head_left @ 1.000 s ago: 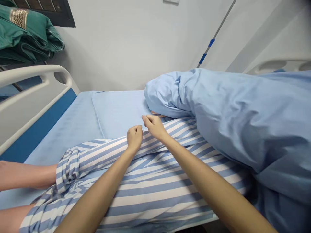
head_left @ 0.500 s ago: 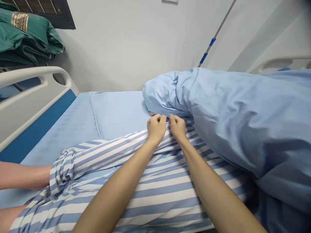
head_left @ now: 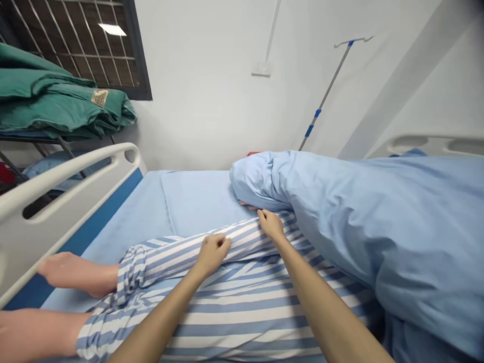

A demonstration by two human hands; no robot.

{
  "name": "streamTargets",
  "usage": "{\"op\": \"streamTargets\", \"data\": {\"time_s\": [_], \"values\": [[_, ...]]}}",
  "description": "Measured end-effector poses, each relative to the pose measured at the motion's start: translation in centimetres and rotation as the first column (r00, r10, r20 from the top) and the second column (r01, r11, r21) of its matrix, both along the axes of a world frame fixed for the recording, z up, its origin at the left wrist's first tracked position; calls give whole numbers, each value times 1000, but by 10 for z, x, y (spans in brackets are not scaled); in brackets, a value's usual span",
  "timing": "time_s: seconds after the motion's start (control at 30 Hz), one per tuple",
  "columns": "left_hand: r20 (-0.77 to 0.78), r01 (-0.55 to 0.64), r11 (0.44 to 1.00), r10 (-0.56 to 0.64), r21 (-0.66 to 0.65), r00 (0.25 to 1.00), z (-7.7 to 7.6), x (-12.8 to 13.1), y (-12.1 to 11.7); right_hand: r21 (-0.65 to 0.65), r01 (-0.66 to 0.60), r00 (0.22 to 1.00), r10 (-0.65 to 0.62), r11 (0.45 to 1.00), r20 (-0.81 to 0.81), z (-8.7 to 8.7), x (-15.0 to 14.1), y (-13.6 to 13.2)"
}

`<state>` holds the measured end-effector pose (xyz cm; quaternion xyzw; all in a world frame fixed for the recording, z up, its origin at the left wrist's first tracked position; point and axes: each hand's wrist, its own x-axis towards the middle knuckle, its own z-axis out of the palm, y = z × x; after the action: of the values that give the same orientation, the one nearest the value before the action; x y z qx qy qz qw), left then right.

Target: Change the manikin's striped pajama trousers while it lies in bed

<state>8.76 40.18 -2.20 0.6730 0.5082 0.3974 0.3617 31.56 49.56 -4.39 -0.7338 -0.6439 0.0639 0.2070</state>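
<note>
Blue-and-white striped trousers [head_left: 242, 307] cover the legs of a figure lying on the bed, with a bare foot [head_left: 75, 272] sticking out at the left. My left hand [head_left: 214, 252] is loosely curled over the nearer side of the far trouser leg, and nothing shows in its fingers. Higher up that leg, my right hand [head_left: 270, 224] is closed at the striped cloth, just beside the edge of a bunched light-blue quilt [head_left: 340, 201]. Fingertips [head_left: 247, 205] of the lying figure peek out beneath the quilt. The quilt hides the upper body.
A light-blue sheet [head_left: 200, 201] covers the bed. The cream-and-blue bed end board [head_left: 75, 186] stands at the left. Beyond it, folded green cloth [head_left: 68, 106] lies on a rack below a barred window [head_left: 75, 40]. An IV pole [head_left: 328, 93] rises behind the bed near the wall.
My left hand has moved left and down along the trouser leg, away from my right hand, which stays near the quilt edge. The view has tilted up, showing more wall and window.
</note>
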Motion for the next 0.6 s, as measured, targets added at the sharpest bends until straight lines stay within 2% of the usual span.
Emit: {"op": "streamTargets", "data": {"time_s": [0.07,0.13,0.2,0.27,0.33,0.43,0.53,0.6], "values": [[-52,-64,997,63,-34,997,-1,-54,-31,-45,3,1000,-2,999,22,3,-3,-1],[-111,-148,987,140,-63,984,-9,-106,-61,-78,1,999,1,997,33,9,-7,-2],[-164,-275,961,265,-39,950,-24,-149,-85,-130,4,999,2,992,48,17,-13,-5],[-248,-392,920,377,-10,892,-42,-179,-103,-182,9,998,2,983,61,25,-22,-11],[-367,-460,887,441,39,819,-58,-196,-112,-211,2,998,12,977,65,33,-35,-21],[-569,-416,897,423,150,705,-71,-200,-116,-187,-69,996,77,980,37,39,-68,-46],[-652,-355,916,385,186,653,-74,-197,-117,-103,-172,985,170,980,-33,34,-125,-84],[-633,-401,903,403,156,661,-74,-195,-117,-52,-246,965,240,968,-107,23,-176,-116]]}}
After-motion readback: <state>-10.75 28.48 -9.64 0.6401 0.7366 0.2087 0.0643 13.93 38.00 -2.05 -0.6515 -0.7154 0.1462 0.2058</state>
